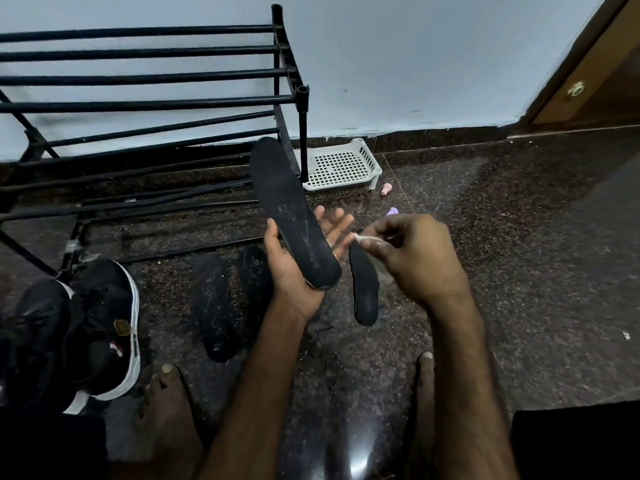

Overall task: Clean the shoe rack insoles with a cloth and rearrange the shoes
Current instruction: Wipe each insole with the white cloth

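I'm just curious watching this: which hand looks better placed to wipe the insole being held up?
Probably the right. The right hand pinches what looks like a small pale cloth close beside the insole, while the left hand is occupied, gripping that insole from underneath.

Black insoles [289,209], black shoe rack [145,77], white perforated tray [341,166], black white-soled sneaker [104,327], speckled dark floor [485,237].
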Available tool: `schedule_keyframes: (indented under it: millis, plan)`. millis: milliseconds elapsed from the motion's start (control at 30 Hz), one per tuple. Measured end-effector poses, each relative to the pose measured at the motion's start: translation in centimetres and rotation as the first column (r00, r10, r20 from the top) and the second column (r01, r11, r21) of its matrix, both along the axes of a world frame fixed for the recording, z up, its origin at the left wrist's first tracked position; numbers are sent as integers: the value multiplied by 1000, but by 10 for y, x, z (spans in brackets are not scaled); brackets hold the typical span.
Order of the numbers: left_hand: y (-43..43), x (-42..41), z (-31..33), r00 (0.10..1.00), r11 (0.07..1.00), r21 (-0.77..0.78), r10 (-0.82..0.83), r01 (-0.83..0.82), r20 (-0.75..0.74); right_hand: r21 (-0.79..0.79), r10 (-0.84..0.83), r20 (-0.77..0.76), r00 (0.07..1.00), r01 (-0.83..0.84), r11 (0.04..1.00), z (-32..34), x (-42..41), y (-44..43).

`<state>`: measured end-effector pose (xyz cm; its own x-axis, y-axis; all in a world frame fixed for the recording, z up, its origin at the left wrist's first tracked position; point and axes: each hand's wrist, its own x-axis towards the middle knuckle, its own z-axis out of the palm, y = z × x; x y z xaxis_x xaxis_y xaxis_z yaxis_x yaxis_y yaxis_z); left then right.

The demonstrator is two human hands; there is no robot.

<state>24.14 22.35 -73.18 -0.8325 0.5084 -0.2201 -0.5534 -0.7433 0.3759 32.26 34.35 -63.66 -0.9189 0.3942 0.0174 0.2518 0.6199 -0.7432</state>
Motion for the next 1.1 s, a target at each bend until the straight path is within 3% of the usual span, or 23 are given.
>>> schedule_keyframes:
  millis: [67, 167, 300, 433, 500, 633, 767, 833, 933, 1000, 1100]
  plan:
    - [4, 4, 2, 1000, 1000, -1, -16, 16, 5, 42, 37, -44, 998, -35, 998, -6, -12, -15]
    - [6, 6, 4, 1000, 1000, -13, -18, 18, 23, 93, 73, 67, 995, -79, 993, -36, -17, -33]
    - [3, 5, -6, 998, 1000, -7, 28, -27, 62, -23, 211, 255, 944, -212, 977, -39, -8, -32]
    - [7, 5, -5, 999, 1000, -1, 4, -4, 44, -257, 371, 250, 894, -308, 916, -25, 2, -21]
    - [8, 4, -2, 999, 999, -22, -33, 33, 25, -278, 252, 155, 955, -203, 939, -23, 4, -13]
    - [7, 7, 0, 999, 997, -63, -44, 45, 11, -13, -65, -73, 995, 64, 998, -21, -10, -12]
    - [12, 12, 4, 999, 992, -119, -51, 52, 14, 121, -42, 7, 999, 41, 992, -49, -21, -30]
    - [12, 11, 3, 999, 988, -145, -40, 43, 20, 53, 0, 36, 999, -2, 999, -55, -17, -36]
    - [13, 12, -2, 999, 986, -164, -32, 36, 30, -92, 79, -43, 996, -83, 992, -50, -15, -44]
    - [18, 16, -2, 998, 985, -167, -47, 51, 30, -92, 23, -112, 993, -33, 995, -49, -19, -47]
    - [20, 19, -4, 1000, 986, -167, -23, 24, 10, 59, -92, -89, 992, 98, 993, -59, -24, -39]
